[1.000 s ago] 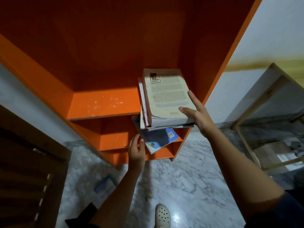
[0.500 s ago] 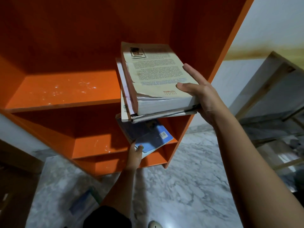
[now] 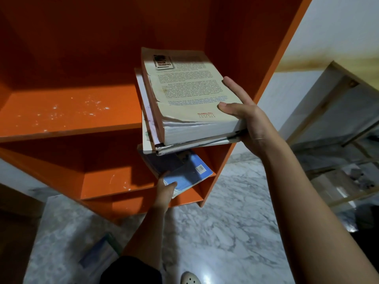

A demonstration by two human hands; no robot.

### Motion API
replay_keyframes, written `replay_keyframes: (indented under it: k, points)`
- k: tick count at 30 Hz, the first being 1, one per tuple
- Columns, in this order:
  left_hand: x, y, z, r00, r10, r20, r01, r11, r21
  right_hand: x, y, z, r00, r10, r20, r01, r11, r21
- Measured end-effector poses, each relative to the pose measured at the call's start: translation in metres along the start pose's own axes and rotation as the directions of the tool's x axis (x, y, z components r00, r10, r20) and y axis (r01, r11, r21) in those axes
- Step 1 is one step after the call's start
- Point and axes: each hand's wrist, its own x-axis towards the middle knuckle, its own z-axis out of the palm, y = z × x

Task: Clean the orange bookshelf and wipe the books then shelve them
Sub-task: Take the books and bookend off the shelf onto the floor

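**Holding a stack of books up at the orange bookshelf**

We have both hands on books in front of the orange bookshelf [image 3: 82, 58], whose open compartments fill the upper left of the view. Our right hand [image 3: 248, 121] carries the stack of books [image 3: 188, 95] from its right edge: the thumb lies flat on the cream back cover of the thick top volume, one finger stretches along the cover's edge, and the remaining fingers go under the stack, out of sight. Two or three thinner books sit beneath that thick one, their spines jutting out slightly to the left. The stack is level with the upper shelf board [image 3: 67, 113], at the right end of the compartment; we cannot tell whether it rests on the board or only hangs in front of it.

Just below, our left hand [image 3: 166, 190] grips the blue book [image 3: 184, 169] by its near corner, thumb on top of the cover and fingers curled under it. This book tilts downward in front of the lower shelf [image 3: 114, 181].

White specks dot both orange boards. Under us lies the marble floor [image 3: 225, 232], with a pale shoe [image 3: 189, 278] at the bottom edge and a blurred bluish object [image 3: 98, 255] to its left. A wooden frame [image 3: 328, 99] leans at the right.
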Motion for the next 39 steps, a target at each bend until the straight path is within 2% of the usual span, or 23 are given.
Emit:
replay_keyframes:
  k: [3, 15, 19, 23, 26, 32, 35, 39]
  points:
    - [-0.012, 0.009, 0.001, 0.999, -0.015, 0.031, 0.013, 0.998, 0.058, -0.001, -0.002, -0.001, 0.999, 0.024, 0.028, -0.025, 1.0, 0.006]
    - [-0.076, 0.076, -0.013, 0.999, -0.052, -0.002, 0.051, 0.985, 0.164, 0.005, -0.013, -0.008, 0.98, 0.159, 0.122, -0.161, 0.987, -0.001]
    - [-0.097, 0.098, -0.022, 0.998, -0.058, 0.008, 0.055, 0.973, 0.225, 0.013, -0.017, -0.007, 0.969, 0.192, 0.153, -0.208, 0.974, 0.093]
    - [-0.121, 0.117, -0.034, 0.998, -0.068, -0.014, 0.069, 0.978, 0.198, 0.003, -0.019, 0.009, 0.982, 0.177, 0.071, -0.186, 0.969, 0.164]
    - [-0.143, 0.12, -0.053, 0.997, -0.081, -0.017, 0.083, 0.982, 0.169, -0.016, -0.022, 0.025, 0.978, 0.209, -0.017, -0.197, 0.942, 0.272]
    - [-0.205, 0.126, -0.109, 1.0, 0.005, 0.012, -0.007, 0.982, 0.188, -0.064, -0.03, 0.057, 0.966, 0.254, -0.055, -0.226, 0.925, 0.305]
    - [-0.242, 0.125, -0.141, 1.0, 0.025, 0.002, -0.025, 0.988, 0.154, -0.092, -0.04, 0.078, 0.957, 0.288, -0.021, -0.26, 0.89, 0.374]
    - [-0.29, 0.12, -0.19, 0.996, 0.02, -0.081, -0.011, 0.994, 0.112, -0.138, -0.061, 0.121, 0.945, 0.325, 0.046, -0.308, 0.83, 0.466]
